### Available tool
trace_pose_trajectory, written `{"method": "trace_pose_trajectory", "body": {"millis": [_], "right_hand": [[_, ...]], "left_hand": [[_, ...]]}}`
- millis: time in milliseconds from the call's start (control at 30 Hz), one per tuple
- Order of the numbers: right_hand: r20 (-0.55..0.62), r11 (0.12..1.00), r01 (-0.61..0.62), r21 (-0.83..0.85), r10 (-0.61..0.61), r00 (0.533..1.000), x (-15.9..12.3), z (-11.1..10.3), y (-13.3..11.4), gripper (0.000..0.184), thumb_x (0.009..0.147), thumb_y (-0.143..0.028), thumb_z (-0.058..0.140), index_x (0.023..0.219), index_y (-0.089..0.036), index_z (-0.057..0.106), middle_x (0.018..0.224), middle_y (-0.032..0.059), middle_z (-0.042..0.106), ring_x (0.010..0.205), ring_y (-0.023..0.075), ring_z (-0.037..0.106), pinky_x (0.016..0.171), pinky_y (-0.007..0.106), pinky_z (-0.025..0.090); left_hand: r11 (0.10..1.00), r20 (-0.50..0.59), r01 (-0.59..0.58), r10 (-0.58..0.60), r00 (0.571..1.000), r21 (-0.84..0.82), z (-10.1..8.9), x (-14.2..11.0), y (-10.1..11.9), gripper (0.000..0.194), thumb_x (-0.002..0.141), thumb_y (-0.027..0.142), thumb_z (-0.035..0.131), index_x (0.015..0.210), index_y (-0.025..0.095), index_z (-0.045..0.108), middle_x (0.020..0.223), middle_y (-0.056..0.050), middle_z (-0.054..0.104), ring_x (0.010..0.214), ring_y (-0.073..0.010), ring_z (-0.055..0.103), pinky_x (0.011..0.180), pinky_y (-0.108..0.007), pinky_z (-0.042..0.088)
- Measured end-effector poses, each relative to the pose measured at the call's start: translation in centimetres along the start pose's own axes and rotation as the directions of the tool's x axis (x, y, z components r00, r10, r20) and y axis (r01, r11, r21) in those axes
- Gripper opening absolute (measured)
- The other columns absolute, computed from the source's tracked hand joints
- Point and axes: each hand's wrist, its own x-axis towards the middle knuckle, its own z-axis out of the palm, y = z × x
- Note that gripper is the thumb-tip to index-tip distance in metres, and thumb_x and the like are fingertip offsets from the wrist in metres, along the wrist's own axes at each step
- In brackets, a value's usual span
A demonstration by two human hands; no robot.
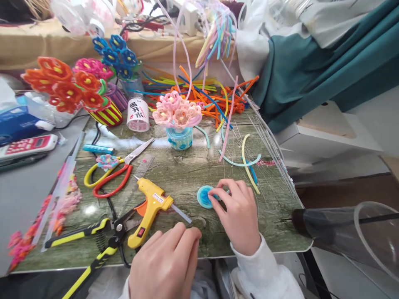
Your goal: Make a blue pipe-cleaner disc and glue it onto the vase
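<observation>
A flat round coil of blue pipe cleaner (205, 197), paler at its rim, lies on the wood-patterned table. My right hand (238, 211) has thumb and fingertips pinched together at the coil's right side. Close to the table's front edge, my left hand (165, 261) is curled with its fingers pressed together; whatever it may hold is hidden. Just beyond that hand rests a yellow glue gun (151, 203), a glue stick poking from its back end. Left of it lie pliers (115, 232) with black and yellow handles, and scissors (120, 168) with red and yellow handles.
Pink pipe-cleaner flowers (177, 112) stand in a blue pot (180, 139) at mid-table. Orange flowers (67, 85), blue flowers (116, 56) and a clear jar (138, 114) are behind. Loose pipe cleaners (218, 99) and thin wires (264, 149) spread along the back and right.
</observation>
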Motion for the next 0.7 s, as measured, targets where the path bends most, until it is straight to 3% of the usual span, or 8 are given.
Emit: {"method": "trace_pose_trajectory", "body": {"millis": [167,300,367,467,567,700], "right_hand": [[0.033,0.996,0.041,-0.082,-0.039,0.999,0.0,0.0,-0.3,0.008,0.087,-0.020,0.062,0.080,-0.021,0.065,0.092,0.0054,0.065,0.082,0.0229,0.053,0.070,0.036,0.036],[-0.012,0.992,0.037,-0.117,-0.039,0.999,-0.4,0.0,0.0,0.011,0.090,-0.024,0.058,0.081,-0.020,0.064,0.093,0.0073,0.064,0.082,0.0244,0.053,0.072,0.038,0.038],[-0.051,0.998,0.010,-0.066,-0.014,0.999,-0.7,-0.1,-0.1,0.013,0.091,-0.028,0.057,0.082,-0.020,0.064,0.093,0.0082,0.063,0.085,0.0255,0.054,0.075,0.040,0.040],[-0.095,0.982,-0.090,0.167,0.107,0.990,-1.2,-0.9,-1.0,0.013,0.090,-0.031,0.058,0.082,-0.022,0.064,0.093,0.0071,0.062,0.089,0.0244,0.057,0.077,0.038,0.043],[0.002,0.818,-0.211,0.535,0.248,0.969,-1.9,-1.8,-3.3,0.010,0.088,-0.030,0.061,0.081,-0.023,0.064,0.092,0.0054,0.061,0.084,0.0205,0.058,0.067,0.031,0.044],[0.194,0.408,-0.309,0.859,0.298,0.935,-3.5,-1.4,-7.1,0.014,0.086,-0.033,0.064,0.078,-0.022,0.065,0.082,0.0033,0.059,0.081,0.0189,0.057,0.069,0.029,0.047]], "left_hand": [[0.997,-0.004,0.053,-0.053,0.999,-0.048,-0.8,-1.3,-1.1,0.015,0.092,0.019,0.047,0.085,0.026,0.058,0.065,0.005,0.060,0.052,-0.0138,0.056,0.053,-0.027,0.040],[0.990,0.007,0.103,-0.102,0.995,-0.094,-1.5,-2.6,-2.0,0.014,0.091,0.019,0.048,0.084,0.026,0.058,0.066,0.005,0.060,0.054,-0.0146,0.056,0.052,-0.028,0.041],[0.986,0.009,0.115,-0.114,0.993,-0.120,-1.8,-3.3,-2.5,0.016,0.091,0.018,0.048,0.082,0.026,0.058,0.066,0.004,0.060,0.055,-0.0144,0.057,0.052,-0.027,0.041],[0.971,0.024,0.126,-0.124,0.992,-0.201,-1.9,-3.9,-3.3,0.015,0.089,0.017,0.050,0.082,0.026,0.059,0.067,0.004,0.060,0.057,-0.0136,0.058,0.051,-0.026,0.041],[0.920,0.044,0.123,-0.115,0.992,-0.373,-1.4,-3.6,-3.7,0.013,0.088,0.015,0.052,0.085,0.025,0.061,0.068,0.004,0.058,0.059,-0.0106,0.060,0.052,-0.021,0.044],[0.850,-0.098,-0.010,-0.050,0.994,-0.527,-0.7,-2.4,-3.7,0.026,0.088,0.015,0.054,0.111,0.023,0.061,0.089,-0.001,0.066,0.077,-0.0112,0.065,0.066,-0.019,0.050]]}}
